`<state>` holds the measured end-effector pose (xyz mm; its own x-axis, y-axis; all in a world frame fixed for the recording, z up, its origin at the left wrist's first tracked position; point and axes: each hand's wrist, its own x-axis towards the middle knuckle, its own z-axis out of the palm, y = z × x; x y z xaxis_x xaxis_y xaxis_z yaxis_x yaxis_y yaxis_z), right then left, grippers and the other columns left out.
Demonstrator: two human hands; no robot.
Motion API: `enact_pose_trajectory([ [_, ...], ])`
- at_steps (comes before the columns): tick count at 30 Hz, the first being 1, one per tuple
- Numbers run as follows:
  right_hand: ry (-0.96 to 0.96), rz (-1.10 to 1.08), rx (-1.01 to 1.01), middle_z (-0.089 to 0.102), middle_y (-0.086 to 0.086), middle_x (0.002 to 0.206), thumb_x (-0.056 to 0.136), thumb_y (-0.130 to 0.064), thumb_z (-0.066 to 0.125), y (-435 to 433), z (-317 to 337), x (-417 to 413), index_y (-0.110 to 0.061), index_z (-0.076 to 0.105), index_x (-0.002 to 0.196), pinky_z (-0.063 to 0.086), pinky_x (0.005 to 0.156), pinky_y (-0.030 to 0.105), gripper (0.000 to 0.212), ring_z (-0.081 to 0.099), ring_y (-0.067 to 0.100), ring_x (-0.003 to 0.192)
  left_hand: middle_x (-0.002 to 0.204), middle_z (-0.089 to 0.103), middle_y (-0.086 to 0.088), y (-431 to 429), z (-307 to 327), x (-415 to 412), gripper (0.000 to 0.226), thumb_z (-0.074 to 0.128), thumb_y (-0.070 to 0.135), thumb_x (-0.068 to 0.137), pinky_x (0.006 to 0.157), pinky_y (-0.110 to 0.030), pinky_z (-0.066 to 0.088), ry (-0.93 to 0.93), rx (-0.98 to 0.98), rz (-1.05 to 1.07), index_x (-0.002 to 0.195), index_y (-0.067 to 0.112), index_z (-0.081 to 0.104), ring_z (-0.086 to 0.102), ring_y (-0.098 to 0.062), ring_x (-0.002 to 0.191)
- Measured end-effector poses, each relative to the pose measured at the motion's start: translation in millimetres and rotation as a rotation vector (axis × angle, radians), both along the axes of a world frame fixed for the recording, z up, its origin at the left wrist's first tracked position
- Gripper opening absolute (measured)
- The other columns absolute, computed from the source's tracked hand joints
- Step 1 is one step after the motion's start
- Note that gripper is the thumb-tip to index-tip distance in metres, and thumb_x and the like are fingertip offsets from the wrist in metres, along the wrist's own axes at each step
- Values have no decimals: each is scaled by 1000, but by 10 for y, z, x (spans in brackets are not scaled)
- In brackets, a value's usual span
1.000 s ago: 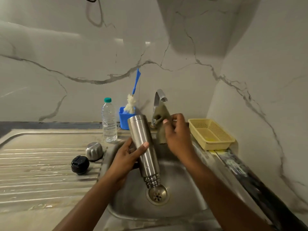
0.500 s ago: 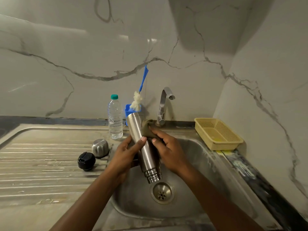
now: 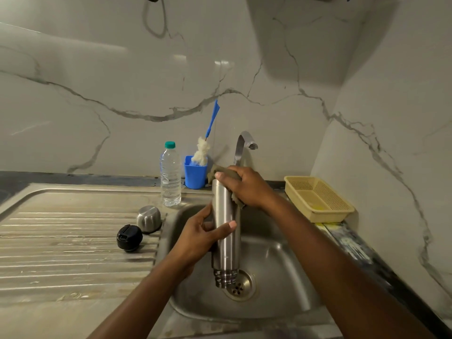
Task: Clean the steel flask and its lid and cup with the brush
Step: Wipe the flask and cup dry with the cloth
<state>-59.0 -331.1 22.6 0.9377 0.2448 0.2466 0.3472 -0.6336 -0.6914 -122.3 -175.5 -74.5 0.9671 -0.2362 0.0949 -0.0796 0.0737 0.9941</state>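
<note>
Two bare hands hold a steel flask [image 3: 225,231] upside down over the sink [image 3: 281,277], its threaded mouth pointing down just above the drain [image 3: 241,286]. The flask is a slim brushed-metal cylinder, open at the neck, with a soft shine along its side. The left hand [image 3: 198,241] wraps around its middle, fingers curled behind and thumb pressed across the front. The right hand [image 3: 247,185] is closed over the upturned base, clutching a dull olive cloth [image 3: 234,199] against the metal; a fold of it hangs out below the palm.

On the ribbed draining board [image 3: 73,241] to the left, the steel cup [image 3: 148,218] sits mouth down, and the black lid [image 3: 129,238] lies just beside it, nearer the camera. Behind them stands a clear plastic bottle [image 3: 170,174] with a green cap, seemingly holding clear liquid. Next to it a blue holder [image 3: 194,173] carries the brush [image 3: 203,150], white bristles up and blue handle leaning on the wall. A curved tap [image 3: 242,148] rises behind the right hand. The yellow perforated basket [image 3: 318,198] on the right counter shows only a yellowish smear on its floor.
</note>
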Motion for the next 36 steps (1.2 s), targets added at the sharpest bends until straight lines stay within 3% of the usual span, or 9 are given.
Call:
enact_pose_trajectory([
  [4, -59, 34, -230, 70, -4, 89, 101, -54, 55, 19, 141, -35, -25, 68, 100, 56, 76, 38, 32, 67, 12, 81, 107, 81, -4, 23, -31, 39, 84, 85, 32, 84, 88, -42, 64, -84, 51, 56, 156, 31, 42, 80, -22, 96],
  [6, -126, 117, -279, 72, -11, 105, 100, -46, 59, 27, 143, -62, -34, 67, 119, 54, 83, 31, 24, 67, 5, 93, 105, 82, -4, 50, -27, 50, 84, 87, 35, 81, 86, -41, 64, -115, 48, 78, 154, 34, 45, 80, -22, 94],
  [10, -230, 295, -75, 63, -15, 138, 96, -24, 68, -30, 11, -77, -35, 62, 139, 49, 108, 32, 44, 58, 1, 127, 102, 82, -2, 88, 61, 23, 57, 81, 16, 90, 73, -26, 63, -97, -72, 86, 131, 44, 52, 80, -19, 94],
  [14, -279, 232, 18, 31, -16, 166, 102, -27, 62, 35, -410, -111, -36, 47, 153, 22, 126, 35, 54, 20, 3, 155, 105, 82, -5, 53, 72, -4, 52, 79, 22, 90, 72, -31, 63, 24, -137, 51, 137, 31, 58, 80, -22, 96],
  [20, -38, 88, 198, 4, -27, 170, 109, -47, 42, 121, -568, -240, -48, 15, 162, 12, 123, 28, 60, 3, -11, 153, 109, 81, -4, 10, 2, -22, 49, 78, 32, 90, 79, -37, 62, 55, -111, 38, 135, 28, 61, 79, -23, 98],
  [27, 71, 167, 326, 18, -41, 160, 111, -43, 39, 134, -706, -533, -53, 15, 160, 19, 124, 25, 56, 18, -22, 144, 111, 80, -11, 110, 10, 47, 52, 78, 34, 85, 90, -50, 62, 36, -231, 106, 134, 23, 64, 78, -31, 101],
  [30, 114, 194, 363, 30, -26, 164, 110, -46, 41, 113, -774, -624, -54, 21, 159, 32, 125, 35, 54, 33, -6, 147, 115, 79, -12, 167, -16, 108, 56, 79, 32, 85, 86, -49, 62, 43, -281, 150, 138, 25, 62, 78, -32, 102],
  [34, 130, 247, 281, 29, -25, 164, 111, -41, 40, 51, -854, -763, -54, 19, 160, 35, 111, 9, 54, 32, -18, 141, 109, 80, -9, 236, 20, 142, 55, 79, 31, 84, 76, -39, 63, 36, -363, 209, 137, 28, 63, 79, -24, 94],
  [36, 101, 237, 215, 29, -25, 164, 111, -43, 40, 7, -906, -816, -56, 18, 159, 32, 107, 4, 55, 30, -18, 142, 106, 80, -10, 265, 40, 156, 56, 78, 30, 85, 72, -36, 64, 42, -414, 237, 139, 24, 63, 79, -22, 90],
])
